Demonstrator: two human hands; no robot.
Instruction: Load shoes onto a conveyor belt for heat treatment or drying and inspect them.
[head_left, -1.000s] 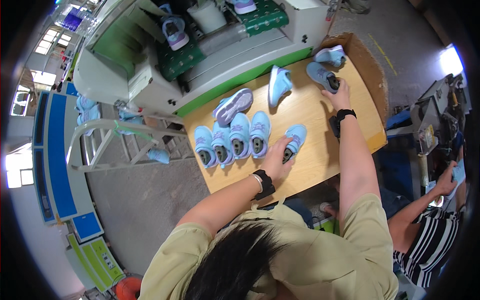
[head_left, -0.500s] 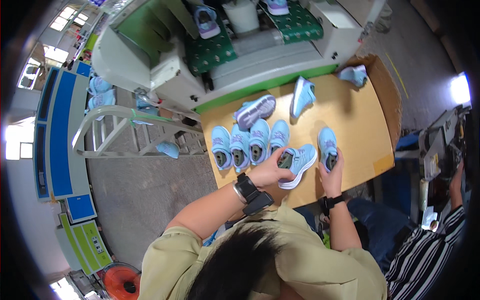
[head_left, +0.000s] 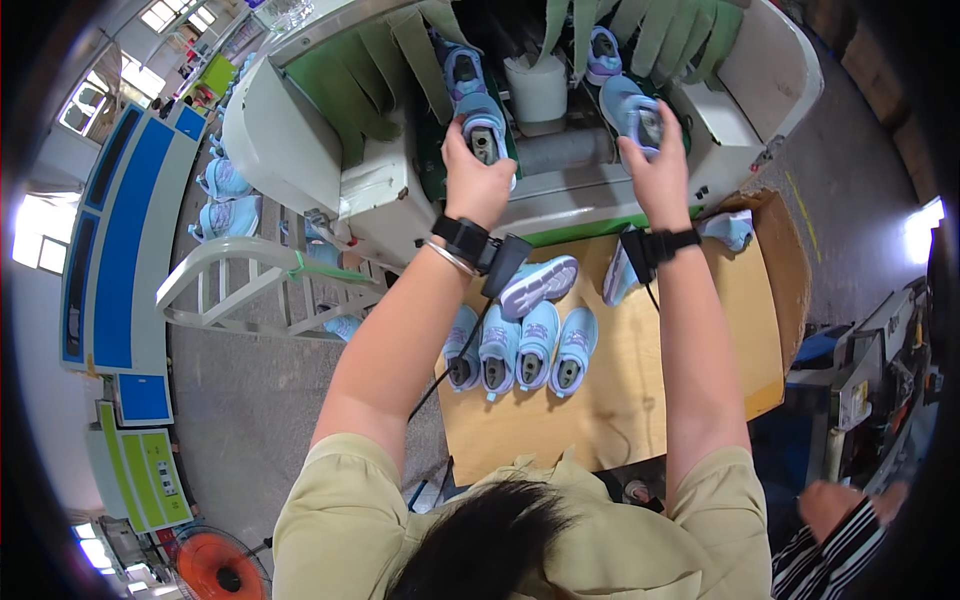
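My left hand [head_left: 474,182] grips a light blue sneaker [head_left: 481,112] by its heel end, over the left side of the machine's opening. A dark shoe last shows inside that sneaker. My right hand [head_left: 657,172] holds another light blue sneaker [head_left: 622,103] at the right side of the opening, tilted. Farther in sit a left inner sneaker [head_left: 462,70] and a right inner sneaker [head_left: 603,50]. On the table [head_left: 620,400] below stands a row of several sneakers [head_left: 537,345]. Behind them a sneaker with its sole showing [head_left: 540,287] lies on its side. My right wrist partly covers another sneaker [head_left: 617,280].
The white machine [head_left: 290,150] has hanging fabric strips [head_left: 410,65] and a white cylinder [head_left: 537,95] between its two sides. One more sneaker [head_left: 730,230] lies by the cardboard [head_left: 780,270]. A metal rack [head_left: 235,285] stands left. A co-worker's striped sleeve [head_left: 850,545] shows lower right.
Both hands have moved forward from the table to the machine's opening, each carrying a sneaker. My view has shifted, showing more of the machine's inside.
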